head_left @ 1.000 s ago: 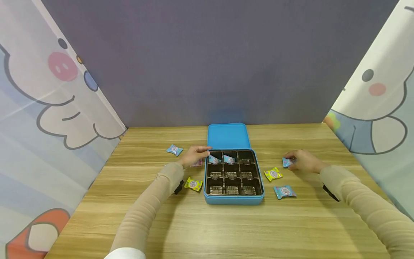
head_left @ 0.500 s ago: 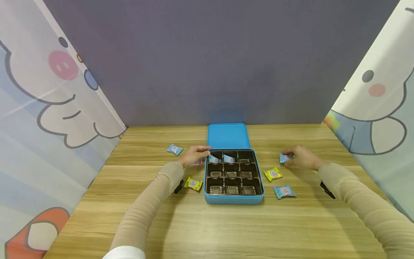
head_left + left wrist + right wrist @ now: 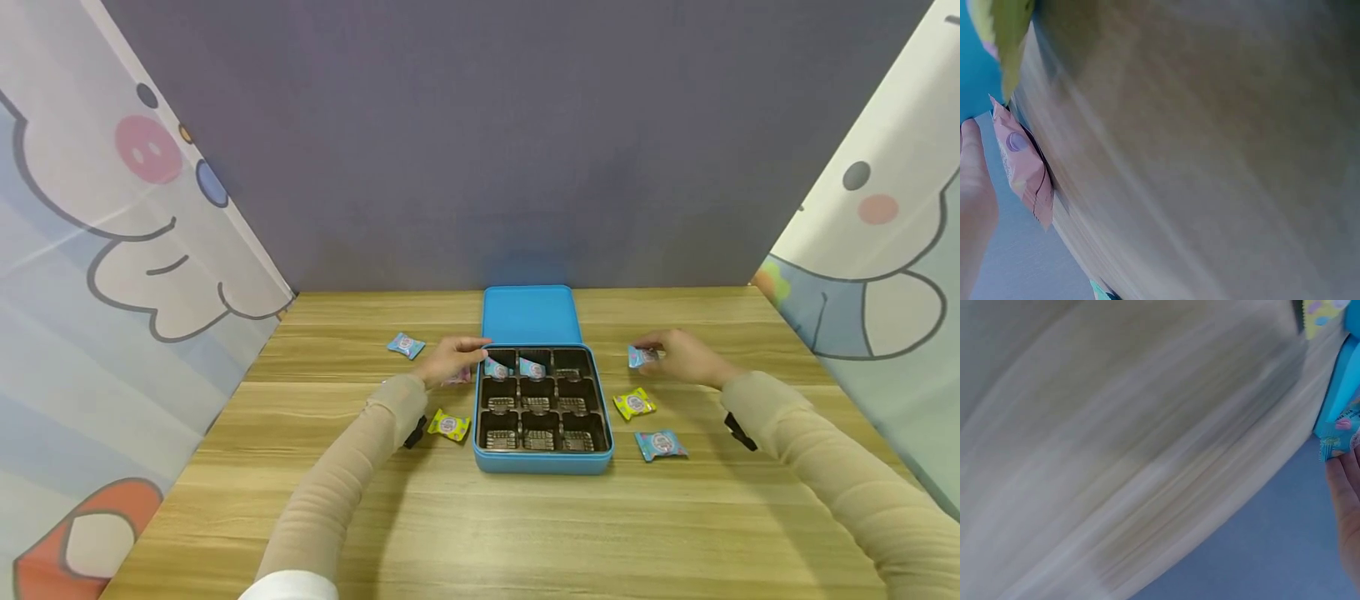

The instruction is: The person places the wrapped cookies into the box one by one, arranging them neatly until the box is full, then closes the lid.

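Note:
My right hand [image 3: 684,357] pinches a blue wrapped candy [image 3: 642,357] at its fingertips, over the table to the right of the tin; in the right wrist view the blue candy [image 3: 1341,432] overlaps the tin's edge. A blue tin [image 3: 542,463] holds a dark tray of compartments [image 3: 555,406]. In the back row, the left and middle compartments each contain a blue candy [image 3: 533,368]. With fairly straight fingers, my left hand [image 3: 450,360] touches the tin's back left corner. Partly hidden beneath that hand lies a pink candy [image 3: 457,377], seen whole in the left wrist view.
The tin's blue lid [image 3: 529,313] lies open behind it. To the left are a yellow candy [image 3: 448,426] and a blue candy [image 3: 406,345]. On the right, another yellow candy [image 3: 634,404] and a blue-pink candy [image 3: 660,445] rest on the wooden table [image 3: 525,533]. A grey panel [image 3: 510,150] stands behind.
My right hand has lifted the blue candy from the table and carried it leftward and back, toward the tin. The left hand has stayed at the tin's corner.

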A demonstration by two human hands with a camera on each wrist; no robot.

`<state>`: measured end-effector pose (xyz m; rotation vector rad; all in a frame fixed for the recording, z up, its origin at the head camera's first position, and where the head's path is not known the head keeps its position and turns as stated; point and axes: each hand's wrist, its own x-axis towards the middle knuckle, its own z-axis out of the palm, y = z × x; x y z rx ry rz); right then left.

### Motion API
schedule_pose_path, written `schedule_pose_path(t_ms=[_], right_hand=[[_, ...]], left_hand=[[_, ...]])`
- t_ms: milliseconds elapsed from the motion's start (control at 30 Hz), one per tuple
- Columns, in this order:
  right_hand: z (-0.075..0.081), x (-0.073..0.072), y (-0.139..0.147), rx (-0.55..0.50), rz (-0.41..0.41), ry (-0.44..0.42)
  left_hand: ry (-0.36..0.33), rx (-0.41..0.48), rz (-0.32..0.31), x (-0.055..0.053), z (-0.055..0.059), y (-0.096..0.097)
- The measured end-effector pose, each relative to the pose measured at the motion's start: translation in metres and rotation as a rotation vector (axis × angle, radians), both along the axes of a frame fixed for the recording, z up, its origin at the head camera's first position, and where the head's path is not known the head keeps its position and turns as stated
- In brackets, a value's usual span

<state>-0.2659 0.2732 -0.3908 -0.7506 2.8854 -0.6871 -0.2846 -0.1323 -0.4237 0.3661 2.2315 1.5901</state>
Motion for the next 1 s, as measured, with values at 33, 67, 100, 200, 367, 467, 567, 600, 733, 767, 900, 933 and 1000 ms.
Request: schedule_pose_path(t_ms=[33, 67, 100, 200, 367, 467, 567, 600, 733, 767, 900, 933, 1000], right_hand=[[0.001, 0.0, -0.002, -0.001, 0.001, 0.004], [0.002, 0.0, -0.004, -0.005, 0.003, 0.004], [0.003, 0.0, -0.006, -0.009, 0.003, 0.004], [0.008, 0.0, -0.012, -0.034, 0.005, -0.005], [0.019, -0.002, -0.021, -0.092, -0.004, 0.003], [0.025, -0.004, -0.025, -0.118, -0.02, 0.005], [0.029, -0.005, -0.029, -0.143, -0.035, -0.022], [0.03, -0.006, -0.031, -0.153, -0.036, -0.033], [0.033, -0.006, -0.039, -0.185, -0.031, -0.06], [0.033, -0.006, -0.041, -0.196, -0.027, -0.063], [0.034, -0.005, -0.047, -0.232, -0.033, -0.073], [0.034, -0.005, -0.048, -0.245, -0.034, -0.076], [0.034, -0.006, -0.052, -0.264, -0.04, -0.083]], left_hand=[[0.0, 0.002, 0.001, 0.0, 0.0, 0.0], [0.0, 0.003, 0.0, 0.0, -0.001, -0.001], [-0.002, 0.004, -0.001, 0.0, -0.002, -0.001], [-0.007, 0.007, -0.004, 0.0, -0.003, -0.002], [-0.026, 0.025, 0.02, 0.001, -0.003, -0.002], [-0.029, 0.033, 0.015, 0.001, -0.001, -0.001], [-0.031, 0.03, 0.015, 0.001, -0.001, 0.0], [-0.033, 0.028, 0.019, 0.001, -0.002, 0.0], [-0.045, 0.026, 0.026, 0.001, -0.004, 0.0], [-0.048, 0.027, 0.027, 0.001, -0.005, 0.001], [-0.046, 0.03, 0.014, 0.002, -0.001, 0.001], [-0.045, 0.029, 0.008, 0.003, 0.002, 0.001], [-0.031, 0.022, 0.007, 0.003, 0.003, 0.001]])
